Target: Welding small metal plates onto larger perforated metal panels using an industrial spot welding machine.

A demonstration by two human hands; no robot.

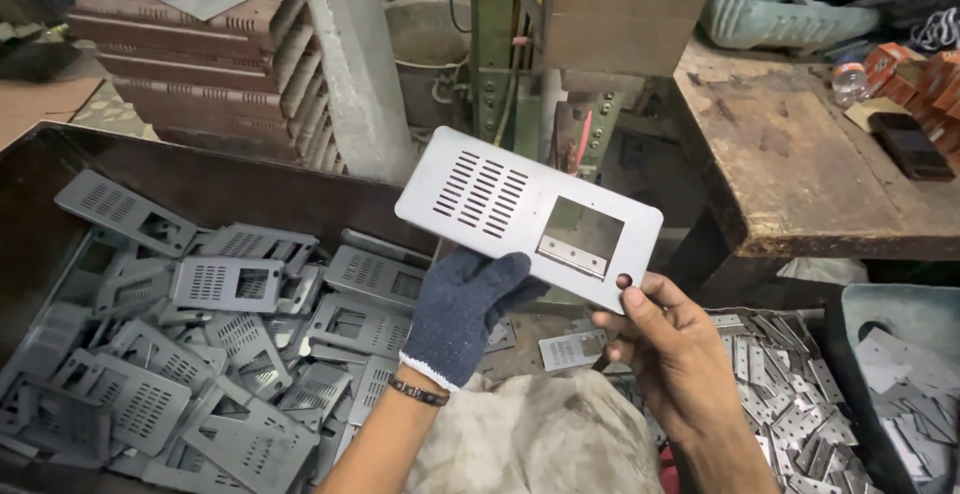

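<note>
Both hands hold one grey metal plate up at frame centre, in front of the green press machine at 12 o'clock. Plate has a slotted vent grid on its left half, a square cut-out on its right half with a small hinge strip sitting along the cut-out's lower edge

Left hand, in a dark knit glove, is closed under the plate's lower edge, fingertips curled onto it. Right hand, bare, pinches the lower right corner, thumb on top just beside the small hole

Step in hand, as I read it: plate plus hinge picked and aligned, being carried to the press

Next move calls for keeping the plate level so the loose-looking hinge strip doesn't slide off the cut-out edge; can't tell if it's already fixed

Around: bin of identical plates at 8 o'clock, pile of small hinges at 4 o'clock, worn wooden bench at 2 o'clock, stacked brown trays at 10 o'clock
</note>
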